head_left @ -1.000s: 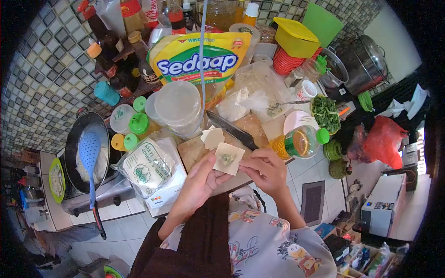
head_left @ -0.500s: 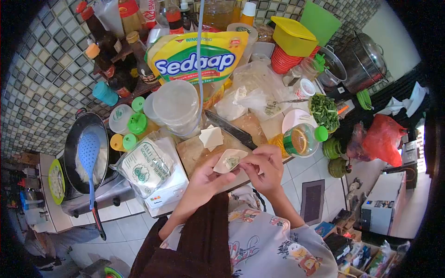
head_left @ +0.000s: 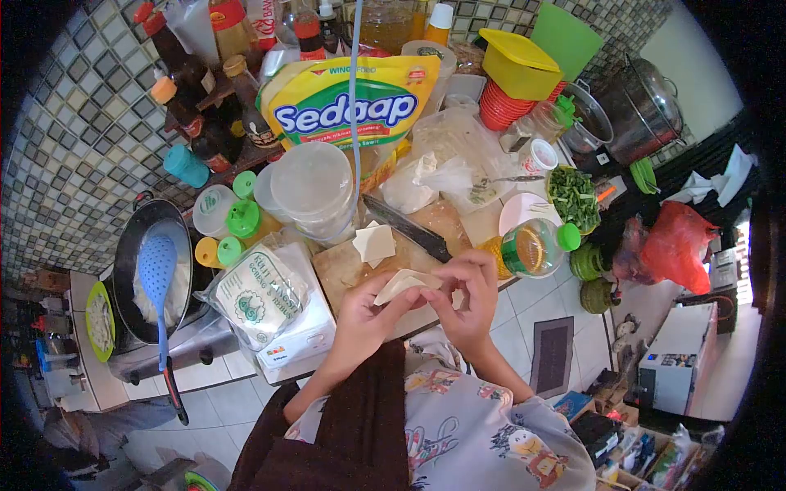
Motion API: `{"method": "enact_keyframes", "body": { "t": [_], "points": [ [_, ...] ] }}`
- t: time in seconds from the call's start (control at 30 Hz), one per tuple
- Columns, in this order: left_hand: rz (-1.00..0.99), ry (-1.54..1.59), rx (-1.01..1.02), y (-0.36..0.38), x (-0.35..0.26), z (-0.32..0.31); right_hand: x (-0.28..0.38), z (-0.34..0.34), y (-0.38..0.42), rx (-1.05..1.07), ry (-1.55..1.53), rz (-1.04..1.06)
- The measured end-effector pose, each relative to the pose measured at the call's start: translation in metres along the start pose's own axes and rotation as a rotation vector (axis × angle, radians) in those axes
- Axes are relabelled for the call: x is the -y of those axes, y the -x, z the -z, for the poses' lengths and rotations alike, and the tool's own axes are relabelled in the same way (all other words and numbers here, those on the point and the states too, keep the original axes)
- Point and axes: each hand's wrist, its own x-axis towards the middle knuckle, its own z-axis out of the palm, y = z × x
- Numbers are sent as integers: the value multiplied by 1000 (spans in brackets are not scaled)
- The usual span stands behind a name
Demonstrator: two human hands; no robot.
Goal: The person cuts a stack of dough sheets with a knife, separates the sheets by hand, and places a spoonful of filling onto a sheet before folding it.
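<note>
A pale wonton wrapper point(head_left: 401, 284) is folded over between my two hands, above the near edge of the cutting board point(head_left: 334, 266). My left hand point(head_left: 368, 315) grips its left side from below, thumb toward me. At its right side my right hand point(head_left: 468, 301) pinches the edge with curled fingers. The filling is hidden inside the fold. Just beyond lies a small stack of square wrappers point(head_left: 374, 243) on the board. A dark-bladed knife point(head_left: 407, 227) rests diagonally behind it. The printed bag of wrappers point(head_left: 264, 295) sits on a white scale point(head_left: 295, 353) to the left.
On the left stove stands a wok point(head_left: 141, 307) with a blue slotted spatula point(head_left: 158, 263) across it. An oil bottle point(head_left: 528, 248) lies right of the board, near a bowl of chopped greens point(head_left: 573, 199). Plastic tubs point(head_left: 313, 188) and a Sedaap pouch point(head_left: 348, 102) stand behind.
The wrapper was lying opened out with filling showing; now it is folded over and the filling is covered. My right hand has shifted slightly and holds its right edge.
</note>
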Motion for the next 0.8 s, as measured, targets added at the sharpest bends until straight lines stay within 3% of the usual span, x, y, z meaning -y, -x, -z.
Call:
{"method": "enact_keyframes", "body": {
  "t": [0.2,0.27,0.33,0.8],
  "points": [
    [56,89,-1,-1,1,3,-8,6,-3,173,-171,-212],
    [51,107,9,-3,1,2,-8,7,-2,171,-191,-218],
    [-74,82,10,-5,6,3,-8,6,-3,168,-212,-224],
    [-191,26,-142,-4,12,6,-5,5,-1,166,-377,-361]
  ]
}}
